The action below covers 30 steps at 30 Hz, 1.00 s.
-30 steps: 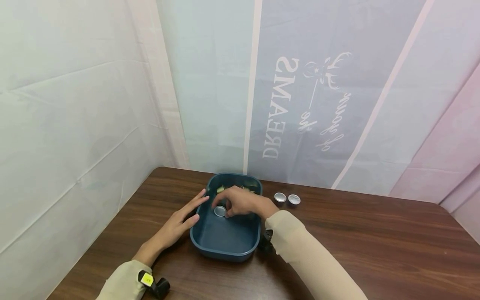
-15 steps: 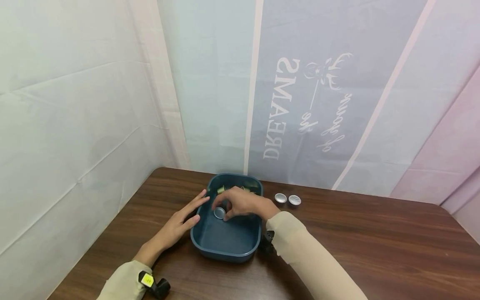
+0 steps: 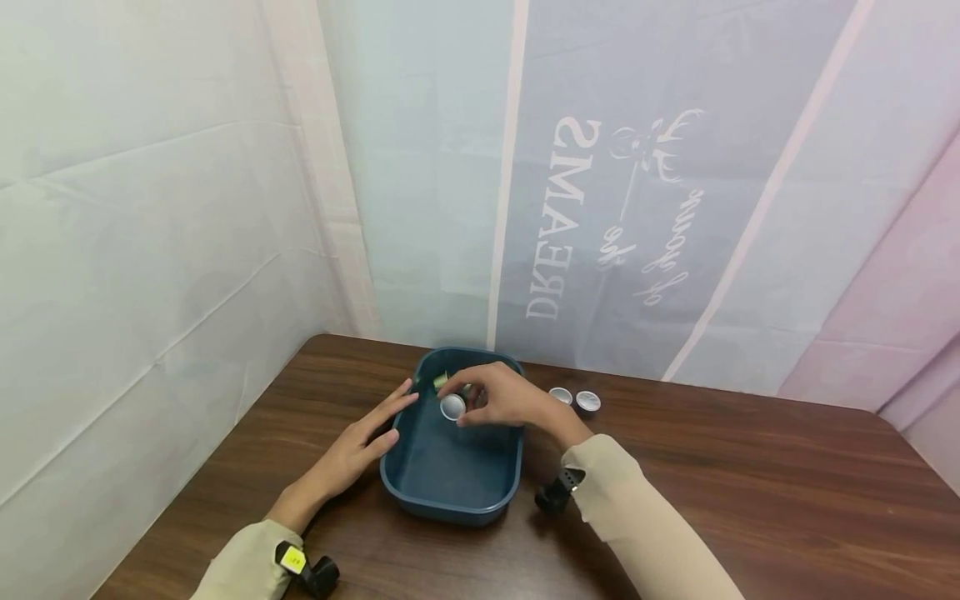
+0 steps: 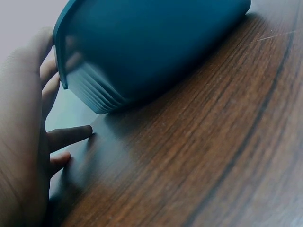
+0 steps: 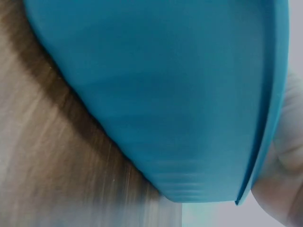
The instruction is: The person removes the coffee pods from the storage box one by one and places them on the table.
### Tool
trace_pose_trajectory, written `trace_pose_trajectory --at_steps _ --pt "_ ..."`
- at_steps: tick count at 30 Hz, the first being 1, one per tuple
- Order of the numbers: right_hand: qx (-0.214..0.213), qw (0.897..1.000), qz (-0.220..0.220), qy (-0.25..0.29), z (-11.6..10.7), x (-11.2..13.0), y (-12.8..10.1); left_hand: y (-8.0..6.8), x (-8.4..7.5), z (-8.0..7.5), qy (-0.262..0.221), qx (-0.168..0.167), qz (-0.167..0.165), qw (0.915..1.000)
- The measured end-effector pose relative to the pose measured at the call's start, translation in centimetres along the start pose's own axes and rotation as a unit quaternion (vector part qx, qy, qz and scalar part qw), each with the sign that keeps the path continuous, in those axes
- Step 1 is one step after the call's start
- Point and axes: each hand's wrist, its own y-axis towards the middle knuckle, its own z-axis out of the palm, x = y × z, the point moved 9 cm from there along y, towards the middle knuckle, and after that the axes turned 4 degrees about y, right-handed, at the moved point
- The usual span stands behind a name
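A blue rectangular bin [image 3: 450,479] stands on the table, its outer wall filling much of both wrist views. Over its inside, my right hand [image 3: 498,396] pinches a coffee capsule [image 3: 452,407] with a round silver lid between thumb and fingers. Against the bin's left rim rests my left hand [image 3: 352,450], fingers spread and fairly straight. A green-gold capsule [image 3: 441,381] lies in the far end of the bin; whatever else is there is hidden behind my right hand.
Two silver-lidded capsules, a left one [image 3: 560,395] and a right one [image 3: 588,402], sit on the brown wooden table [image 3: 712,475] right of the bin. A printed cloth [image 3: 600,208] hangs behind the table, and a pale cloth [image 3: 165,208] hangs at the left.
My right hand has lifted the silver-lidded capsule from the bin floor and shifted slightly up and to the right. The left hand and the bin stay put.
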Motion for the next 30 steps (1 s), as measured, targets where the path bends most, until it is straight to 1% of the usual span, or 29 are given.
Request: trace_pose_trajectory --at_steps 4,8,18,22,25,29,30 --pt "-0.026 0.999 -0.011 0.013 -0.5 0.2 -0.6 0.0 -0.3 -0.1 0.003 0.0 0.005 1.0" --pt "-0.049 0.998 -0.012 0.033 -0.8 0.2 -1.3 0.0 -0.3 -0.2 0.001 0.0 0.004 1.0" --pt "-0.113 0.989 -0.012 0.092 -2.5 -0.4 -3.6 0.0 -0.2 -0.1 0.004 -0.007 0.004 1.0" --pt "-0.135 0.982 0.002 0.136 -3.2 -0.9 -4.9 0.0 -0.4 -0.1 0.008 -0.005 0.008 0.9999" --pt "-0.153 0.974 0.018 0.168 -3.6 -1.3 -5.9 0.0 -0.5 -0.2 0.003 -0.003 0.009 1.0" --pt "-0.183 0.964 0.035 0.191 -4.4 -1.6 -7.5 0.0 -0.5 -0.2 0.0 -0.001 0.011 0.9999" --pt "-0.191 0.962 0.034 0.193 -4.7 -1.3 -7.9 0.0 -0.5 -0.2 0.003 -0.002 0.012 0.9999"
